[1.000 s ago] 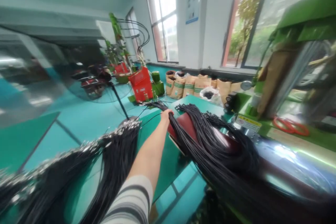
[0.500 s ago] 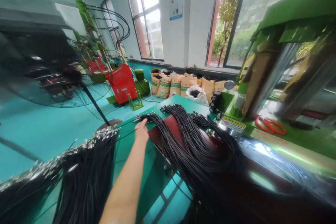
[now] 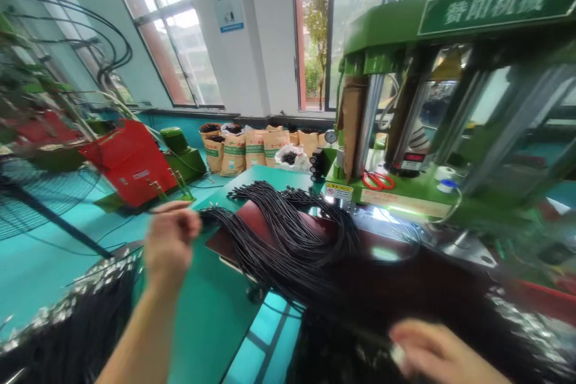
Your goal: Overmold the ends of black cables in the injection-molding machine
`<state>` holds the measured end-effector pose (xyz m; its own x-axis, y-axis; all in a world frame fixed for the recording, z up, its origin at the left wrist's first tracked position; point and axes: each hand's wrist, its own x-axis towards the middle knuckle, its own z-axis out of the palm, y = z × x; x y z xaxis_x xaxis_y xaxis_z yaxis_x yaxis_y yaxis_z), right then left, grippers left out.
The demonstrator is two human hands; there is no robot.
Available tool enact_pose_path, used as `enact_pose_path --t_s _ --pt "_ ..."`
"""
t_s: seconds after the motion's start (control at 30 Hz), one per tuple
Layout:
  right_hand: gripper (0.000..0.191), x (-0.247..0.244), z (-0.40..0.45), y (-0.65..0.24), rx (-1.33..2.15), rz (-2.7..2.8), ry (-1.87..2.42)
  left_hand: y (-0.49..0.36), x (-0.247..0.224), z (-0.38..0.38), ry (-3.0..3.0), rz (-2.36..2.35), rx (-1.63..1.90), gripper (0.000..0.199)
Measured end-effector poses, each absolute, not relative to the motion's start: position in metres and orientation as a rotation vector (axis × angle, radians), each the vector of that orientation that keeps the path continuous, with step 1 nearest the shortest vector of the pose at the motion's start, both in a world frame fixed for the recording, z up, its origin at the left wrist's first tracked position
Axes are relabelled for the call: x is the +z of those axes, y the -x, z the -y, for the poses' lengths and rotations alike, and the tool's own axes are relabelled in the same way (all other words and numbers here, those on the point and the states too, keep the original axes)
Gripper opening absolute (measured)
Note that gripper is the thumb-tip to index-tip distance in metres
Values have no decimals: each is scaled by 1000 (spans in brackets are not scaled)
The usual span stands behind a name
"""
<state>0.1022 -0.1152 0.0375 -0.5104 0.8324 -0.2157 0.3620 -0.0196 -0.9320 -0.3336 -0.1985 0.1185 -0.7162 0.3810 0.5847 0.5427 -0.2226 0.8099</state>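
Note:
Bundles of long black cables (image 3: 274,240) drape over a dark red surface in the middle. Left of their ends, above the green table (image 3: 211,306), my left hand (image 3: 170,240) is raised with its fingers curled together. What it pinches, if anything, is too blurred to name. At the lower right, my right hand (image 3: 427,345) is smeared by motion, with something small and pale at its fingertips. More black cables with silvery ends (image 3: 90,300) lie at the lower left.
A green press machine (image 3: 405,192) stands at the right, with red-handled scissors (image 3: 378,180) on its bed. Filled sacks (image 3: 254,147) line the wall. A red machine (image 3: 130,162) and a fan (image 3: 49,210) are at the left. More silver-tipped cables (image 3: 531,330) lie at the lower right.
The view has swung to the right. My left hand has left the cable ends and moved left and nearer. My right hand has come into view at the lower right.

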Motion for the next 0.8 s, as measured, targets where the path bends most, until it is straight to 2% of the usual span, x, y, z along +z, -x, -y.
enact_pose_path --t_s 0.03,0.1,0.2,0.3,0.37,0.47,0.57,0.7,0.8 --pt "31 44 110 -87 1688 1944 1073 306 114 181 1504 1969 -1870 35" --pt "42 54 102 -55 1696 1864 813 255 91 154 2155 1893 -1472 32" --pt "57 58 98 -22 1756 1576 561 205 45 133 2618 1613 -905 31" --pt "41 49 97 -19 1881 1194 544 185 12 132 2614 1503 -584 29" --pt "25 40 96 -32 1887 993 582 183 1 135 2548 1475 -469 26" --pt "15 31 94 -61 1796 856 609 181 -2 136 2487 1422 -417 24" --pt "20 28 98 -88 1734 813 617 171 -3 129 2474 1350 -370 24" --pt "16 25 104 -121 1563 775 798 143 -2 112 2489 1357 -320 26" --pt "29 20 102 -156 1333 729 1052 125 4 101 2526 1407 -288 34"
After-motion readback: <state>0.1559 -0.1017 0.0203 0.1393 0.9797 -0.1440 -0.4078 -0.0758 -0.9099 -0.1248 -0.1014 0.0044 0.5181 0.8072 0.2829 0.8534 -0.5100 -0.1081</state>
